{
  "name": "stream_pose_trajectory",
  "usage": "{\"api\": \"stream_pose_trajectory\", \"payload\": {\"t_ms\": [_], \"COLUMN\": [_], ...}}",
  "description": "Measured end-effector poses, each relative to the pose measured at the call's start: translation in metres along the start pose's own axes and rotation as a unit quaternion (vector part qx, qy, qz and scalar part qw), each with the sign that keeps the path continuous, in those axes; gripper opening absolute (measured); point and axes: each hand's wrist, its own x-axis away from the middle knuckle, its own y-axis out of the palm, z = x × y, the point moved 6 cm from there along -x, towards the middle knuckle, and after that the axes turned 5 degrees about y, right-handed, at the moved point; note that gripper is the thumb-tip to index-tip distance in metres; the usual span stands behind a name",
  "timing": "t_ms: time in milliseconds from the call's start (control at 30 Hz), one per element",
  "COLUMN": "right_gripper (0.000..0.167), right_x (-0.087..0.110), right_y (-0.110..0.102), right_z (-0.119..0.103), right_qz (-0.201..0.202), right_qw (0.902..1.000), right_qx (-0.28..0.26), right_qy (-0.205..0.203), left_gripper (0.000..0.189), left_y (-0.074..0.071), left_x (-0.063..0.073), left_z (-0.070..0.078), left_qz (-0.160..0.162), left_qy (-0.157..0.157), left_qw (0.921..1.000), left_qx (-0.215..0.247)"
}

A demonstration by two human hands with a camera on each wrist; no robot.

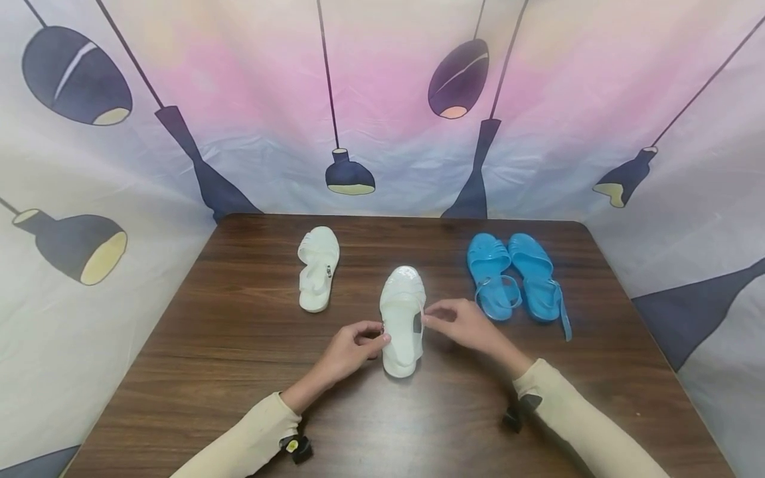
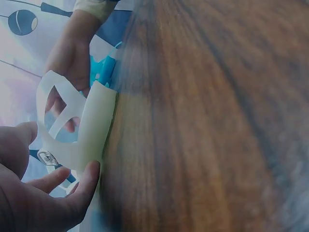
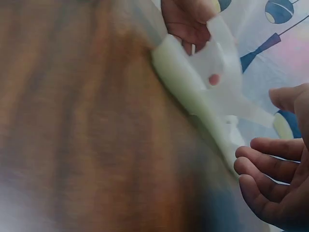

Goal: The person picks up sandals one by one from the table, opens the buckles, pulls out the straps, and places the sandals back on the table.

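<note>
A white sandal (image 1: 402,332) lies on the table, toe pointing away, with its straps standing up above the sole (image 2: 94,125). At its left side, my left hand (image 1: 352,348) touches it. The thumb is by the strap and the fingers are near the small metal buckle (image 2: 47,157) and the sole edge. My right hand (image 1: 463,325) is at the sandal's right side, its fingers (image 3: 270,169) loosely bent near the sole and its thumb apart. Whether the right fingertips touch the strap is hard to tell. Another white sandal (image 1: 325,295) lies farther back on the left.
Two blue sandals (image 1: 485,255) lie side by side at the back right, with a strap of one (image 1: 564,318) trailing outward. The brown wooden table (image 1: 239,372) meets a printed cloth backdrop (image 1: 400,99) at its far edge.
</note>
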Motion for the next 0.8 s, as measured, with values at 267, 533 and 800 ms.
{"api": "stream_pose_trajectory", "payload": {"t_ms": [267,533,800], "right_gripper": [0.051,0.048,0.047], "right_x": [0.013,0.017,0.015], "right_y": [0.022,0.035,0.042], "right_z": [0.009,0.006,0.011], "right_qz": [-0.080,-0.132,-0.145], "right_qw": [0.9946,0.9831,0.9705], "right_qx": [-0.065,-0.126,-0.192], "right_qy": [-0.007,-0.012,0.017], "left_gripper": [0.045,0.044,0.040], "left_y": [0.003,0.005,0.008], "left_x": [-0.001,-0.004,-0.003], "left_z": [-0.003,-0.002,0.004], "left_qz": [-0.014,-0.024,-0.018], "left_qy": [0.001,-0.004,0.014], "left_qw": [0.9998,0.9995,0.9995], "left_qx": [-0.012,-0.020,-0.021]}}
